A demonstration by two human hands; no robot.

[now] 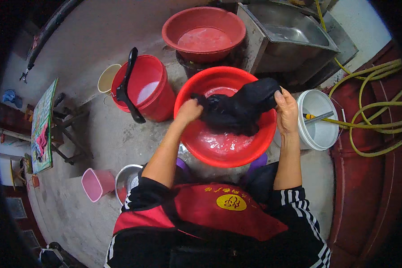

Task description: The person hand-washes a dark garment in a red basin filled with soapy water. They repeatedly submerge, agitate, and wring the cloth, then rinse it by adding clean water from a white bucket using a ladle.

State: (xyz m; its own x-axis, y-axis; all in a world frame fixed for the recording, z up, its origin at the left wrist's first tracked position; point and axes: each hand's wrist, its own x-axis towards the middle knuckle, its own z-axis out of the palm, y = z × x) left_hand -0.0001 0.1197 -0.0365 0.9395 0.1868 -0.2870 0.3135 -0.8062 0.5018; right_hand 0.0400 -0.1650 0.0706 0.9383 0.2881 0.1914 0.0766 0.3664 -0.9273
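Observation:
A wet black cloth garment (pixel 236 109) is stretched between my two hands over a red plastic basin (pixel 201 150). My left hand (pixel 189 110) grips its left end near the basin's left rim, fingers closed around the fabric. At the right rim, my right hand (pixel 285 105) pinches the raised right end between thumb and fingers. Shallow water (pixel 226 144) shines in the bottom of the basin. The garment hides much of the basin's inside, and its folds do not show what kind of clothing it is.
Left of the basin stands a red bucket (pixel 167 100) with a black clothes hanger (pixel 129 87) hung on its rim. A second, duller red basin (pixel 204 50) and a steel sink (pixel 298 37) are beyond. A white bucket (pixel 316 134) with a yellow hose (pixel 365 125) stands at right.

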